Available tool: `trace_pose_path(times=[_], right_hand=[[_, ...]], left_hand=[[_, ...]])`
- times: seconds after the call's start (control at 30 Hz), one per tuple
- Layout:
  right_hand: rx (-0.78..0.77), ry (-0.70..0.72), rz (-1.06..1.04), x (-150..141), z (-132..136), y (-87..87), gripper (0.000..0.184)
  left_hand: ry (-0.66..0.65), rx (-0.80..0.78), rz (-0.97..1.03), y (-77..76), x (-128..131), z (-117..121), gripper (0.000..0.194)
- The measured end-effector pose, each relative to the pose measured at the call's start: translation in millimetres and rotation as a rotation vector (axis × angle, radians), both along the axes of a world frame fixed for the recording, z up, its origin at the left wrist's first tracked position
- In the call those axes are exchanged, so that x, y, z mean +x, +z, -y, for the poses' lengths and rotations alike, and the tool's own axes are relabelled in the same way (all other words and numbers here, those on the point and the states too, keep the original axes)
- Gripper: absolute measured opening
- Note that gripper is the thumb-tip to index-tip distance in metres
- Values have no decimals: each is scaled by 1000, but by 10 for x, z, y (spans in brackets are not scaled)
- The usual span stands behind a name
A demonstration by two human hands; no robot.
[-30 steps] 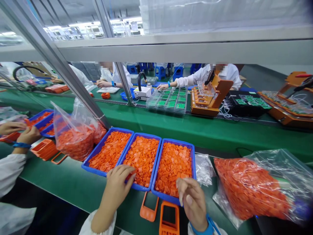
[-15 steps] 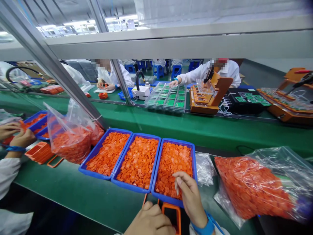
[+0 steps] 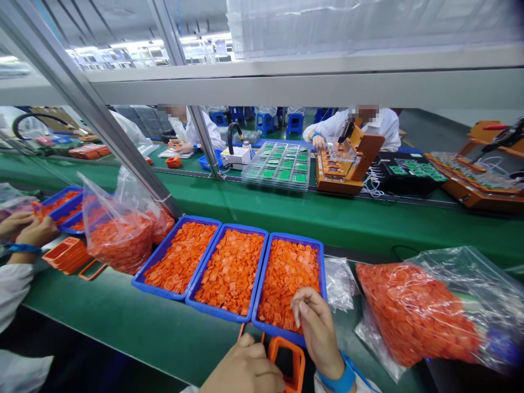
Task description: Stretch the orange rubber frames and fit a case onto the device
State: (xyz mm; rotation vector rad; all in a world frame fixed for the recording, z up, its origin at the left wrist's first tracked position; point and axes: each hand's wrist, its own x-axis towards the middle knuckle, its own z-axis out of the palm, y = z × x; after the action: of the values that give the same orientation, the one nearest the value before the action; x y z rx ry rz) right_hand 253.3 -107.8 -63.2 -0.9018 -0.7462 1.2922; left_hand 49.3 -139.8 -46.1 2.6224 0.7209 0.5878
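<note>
My left hand [image 3: 241, 368] is closed around the left side of an orange plastic frame [image 3: 289, 360] at the bottom edge of the view. My right hand [image 3: 317, 327] reaches over the near rim of the right blue tray [image 3: 323, 273], fingers curled in a pinch among small orange parts; what it pinches is too small to name. Two more blue trays of orange parts, the middle tray [image 3: 192, 297] and the left tray [image 3: 141, 278], stand side by side to its left on the green belt [image 3: 123, 322].
A clear bag of orange parts [image 3: 413, 311] lies at right, another bag [image 3: 118, 229] at left. A co-worker's hands [image 3: 24, 229] work at far left beside stacked orange frames [image 3: 65, 254]. Across the belt, people sit behind trays of green boards [image 3: 282, 166] and an orange fixture [image 3: 347, 164].
My left hand left the middle tray and came down to grip the orange frame. My right hand moved forward into the right tray and stays pinched among the parts.
</note>
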Motion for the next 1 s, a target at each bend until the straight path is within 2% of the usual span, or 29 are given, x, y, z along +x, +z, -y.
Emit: trace_pose_path(times=[0.17, 0.23, 0.27, 0.37, 0.43, 0.5, 0.57, 0.6, 0.7, 0.77, 0.87, 1.0], right_hand=[[127, -30, -22, 9, 12, 65, 19], [156, 47, -40, 10, 41, 105, 28], [158, 122, -48, 8, 59, 124, 39], [135, 385, -75, -13, 107, 163, 69], [124, 456, -121, -33, 114, 164, 69], [116, 409, -184, -48, 96, 150, 62], [105, 303, -237, -55, 65, 133, 55], [96, 253, -252, -55, 51, 127, 53], [71, 167, -252, -52, 29, 125, 49], [68, 160, -236, -53, 31, 128, 49], [67, 142, -212, -58, 39, 126, 51], [73, 140, -209, -61, 32, 113, 50]], left_hand=[[-39, -26, 77, 374, -131, -109, 9], [-13, 5, 170, 487, -151, -167, 15], [11, 30, 221, 525, -135, -194, 17], [94, 95, 295, 559, -3, -258, 16], [89, 136, 288, 525, 53, -309, 15], [77, 204, 296, 461, -36, -411, 15], [136, 281, 348, 380, -323, -590, 17], [220, 300, 385, 337, -533, -705, 19], [709, 281, 349, 226, -1277, -1066, 14], [933, 208, 248, 179, -1712, -1247, 27], [999, 62, 24, 142, -2079, -1394, 38], [945, -122, -262, 95, -2118, -1500, 38]])
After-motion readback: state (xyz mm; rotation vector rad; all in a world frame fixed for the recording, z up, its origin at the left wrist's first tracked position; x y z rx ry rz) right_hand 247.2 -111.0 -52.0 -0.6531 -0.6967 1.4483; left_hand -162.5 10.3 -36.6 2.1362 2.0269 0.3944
